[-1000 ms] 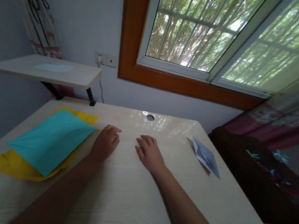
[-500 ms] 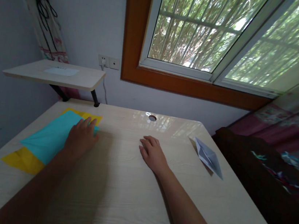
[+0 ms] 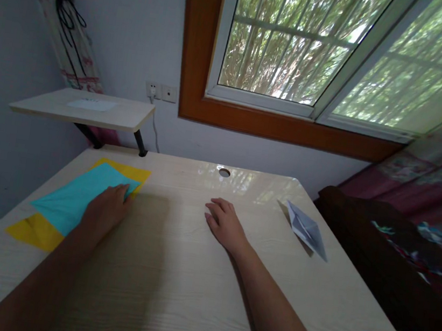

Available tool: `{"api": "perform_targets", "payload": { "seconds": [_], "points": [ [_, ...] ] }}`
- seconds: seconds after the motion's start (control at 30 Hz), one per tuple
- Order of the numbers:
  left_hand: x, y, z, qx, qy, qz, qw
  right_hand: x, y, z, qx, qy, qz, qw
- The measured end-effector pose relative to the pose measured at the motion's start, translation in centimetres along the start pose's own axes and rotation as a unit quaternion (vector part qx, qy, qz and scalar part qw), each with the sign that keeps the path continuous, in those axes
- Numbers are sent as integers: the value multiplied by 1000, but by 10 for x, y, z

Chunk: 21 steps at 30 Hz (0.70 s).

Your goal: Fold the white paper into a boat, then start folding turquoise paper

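A turquoise paper sheet (image 3: 74,196) lies on a yellow sheet (image 3: 35,230) at the left of a pale wooden desk (image 3: 173,284). My left hand (image 3: 104,211) rests on the turquoise sheet's right corner, fingers curled over its edge. Whether it pinches the paper I cannot tell. My right hand (image 3: 224,224) lies flat on the bare desk near the middle, fingers spread, holding nothing. A folded grey-blue paper shape (image 3: 305,229) sits to the right of it, well apart.
A cable hole (image 3: 224,173) is at the desk's back edge. A raised shelf (image 3: 84,107) stands at the back left under a wall socket (image 3: 159,92). A window fills the wall behind. Dark furniture (image 3: 380,257) and a curtain are on the right.
My left hand moved left from the desk's middle onto the turquoise sheet, then drew back a little with fingers curling at its corner. My right hand stayed in place.
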<state>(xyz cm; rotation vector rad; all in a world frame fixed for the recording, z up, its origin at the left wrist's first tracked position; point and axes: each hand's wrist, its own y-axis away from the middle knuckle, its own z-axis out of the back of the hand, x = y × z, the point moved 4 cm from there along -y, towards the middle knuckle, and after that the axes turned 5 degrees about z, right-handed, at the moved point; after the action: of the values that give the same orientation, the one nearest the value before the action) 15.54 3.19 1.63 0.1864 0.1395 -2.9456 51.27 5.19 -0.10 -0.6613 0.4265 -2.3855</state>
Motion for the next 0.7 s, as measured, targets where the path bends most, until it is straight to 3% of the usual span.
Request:
{"api": "perform_targets", "payload": {
  "seconds": [0.17, 0.4, 0.53, 0.57, 0.67, 0.7],
  "points": [
    [-1, 8, 31, 27, -35, 51, 998, -1, 0, 1, 3, -2, 1, 1000],
    [-6, 24, 80, -67, -23, 24, 997, -3, 1, 2, 1, -17, 2, 1000],
    [-27, 41, 111, -165, 117, -87, 975, -2, 0, 2, -5, -34, -2, 999],
    [-32, 45, 118, -185, 171, -89, 964, -2, 0, 3, -10, -45, -6, 999],
    [-48, 50, 127, -150, 338, -46, 928, -2, -1, 7, -28, -113, -27, 993],
    [-52, 49, 125, -128, 410, -17, 903, -2, -1, 8, -35, -149, -36, 988]
  ]
}}
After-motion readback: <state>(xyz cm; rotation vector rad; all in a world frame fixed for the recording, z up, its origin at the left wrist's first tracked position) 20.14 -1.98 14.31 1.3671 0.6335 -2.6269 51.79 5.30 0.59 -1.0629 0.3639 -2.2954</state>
